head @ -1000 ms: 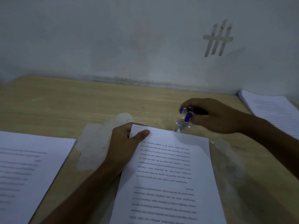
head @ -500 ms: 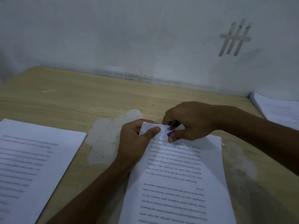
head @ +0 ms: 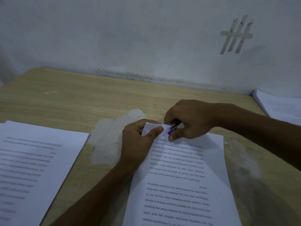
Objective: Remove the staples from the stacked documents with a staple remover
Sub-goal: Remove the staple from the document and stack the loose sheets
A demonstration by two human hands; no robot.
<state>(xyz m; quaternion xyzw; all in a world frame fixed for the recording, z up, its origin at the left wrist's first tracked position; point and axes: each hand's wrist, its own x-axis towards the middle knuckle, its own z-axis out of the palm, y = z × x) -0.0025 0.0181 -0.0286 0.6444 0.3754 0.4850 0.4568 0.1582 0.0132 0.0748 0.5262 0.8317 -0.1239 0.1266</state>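
White printed document (head: 182, 173) lies on the pale wooden desk (head: 78, 97), its far corner pinched up by the left hand (head: 138, 141). The right hand (head: 193, 121) grips the purple-and-metal staple remover (head: 173, 128) against that corner, so extraction seems in hand; next, I judge, a steady pull with the paper held firm.

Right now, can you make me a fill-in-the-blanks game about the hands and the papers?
1. The left hand pinches the far left ____ of the document.
2. The right hand grips a staple remover with a ____ handle.
3. The document lies on a ____ table.

Missing words: corner, purple, wooden.
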